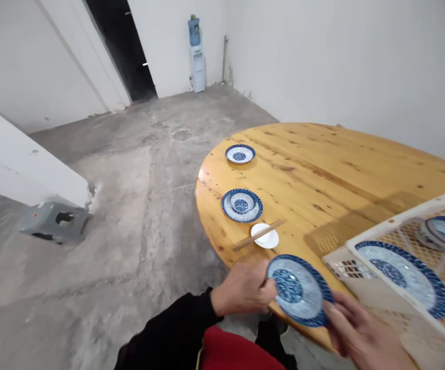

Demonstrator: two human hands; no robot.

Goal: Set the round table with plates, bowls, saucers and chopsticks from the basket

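Observation:
Between my two hands is a blue-and-white plate (308,294), tilted up above the table's near edge. My left hand (245,289) grips its left rim with closed fingers. On the plate's right rim, the thumb of my right hand (355,326) lies on top while the fingers go underneath. Just beyond it, a pair of chopsticks (247,241) rests across a small white dish (271,239). Past that sits another blue-rimmed plate (228,208) with a smaller patterned piece on it. A third patterned plate (240,153) lies near the far left edge.
At right, a cream plastic basket (376,303) holds a large patterned plate (407,277) and a bowl (434,235). All stands on the round wooden table (322,169). A grey stool (55,221) is on the floor at left. A water dispenser (198,67) stands by the far wall.

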